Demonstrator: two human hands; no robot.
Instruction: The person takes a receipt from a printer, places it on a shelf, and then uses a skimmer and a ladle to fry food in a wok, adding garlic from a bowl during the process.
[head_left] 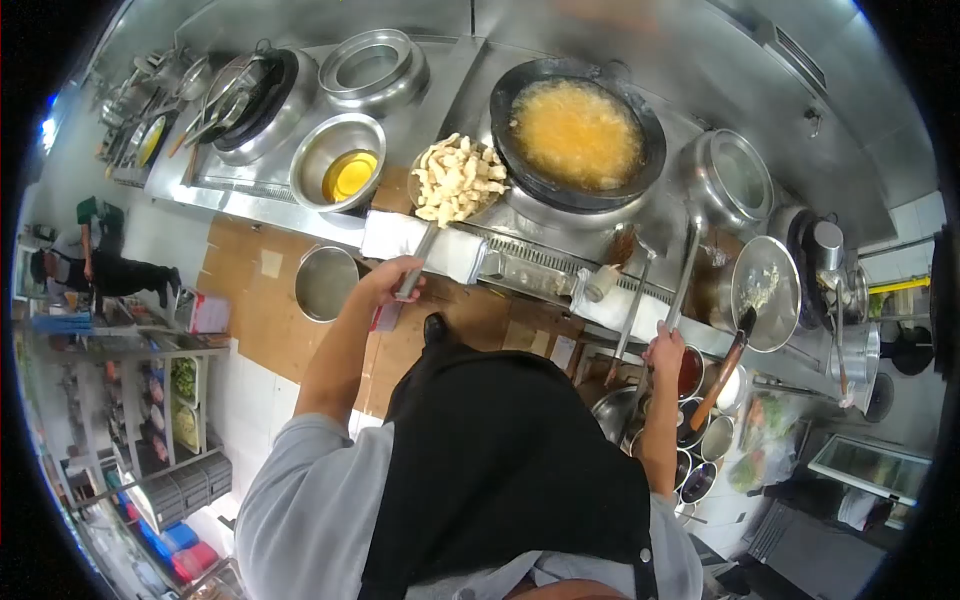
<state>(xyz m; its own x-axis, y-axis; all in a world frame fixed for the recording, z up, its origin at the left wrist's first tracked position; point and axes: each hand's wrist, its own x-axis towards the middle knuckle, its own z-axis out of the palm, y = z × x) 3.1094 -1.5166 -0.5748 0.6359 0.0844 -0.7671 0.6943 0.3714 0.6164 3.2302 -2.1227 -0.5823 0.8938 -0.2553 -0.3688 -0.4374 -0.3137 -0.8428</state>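
Note:
My left hand [390, 281] is closed around the metal handle of a skimmer [421, 255]. Its head is heaped with pale, strip-shaped pieces of food [460, 180] and is just left of a black wok [507, 165]. Orange-yellow oil [578, 135] bubbles and foams in that wok. On the other side, my right hand [665, 352] grips a long metal-handled utensil [684, 272] that points up toward the stove. What its far end looks like I cannot make out. A ladle [630, 310] lies across the stove's front edge, left of my right hand.
Left of the skimmer stands a steel bowl [312, 165] with yellow liquid. A strainer with a wooden handle [767, 300] and several seasoning pots [716, 437] are at the right. On the cardboard-covered floor sits a metal pot [327, 284]. Another person [100, 265] is far left.

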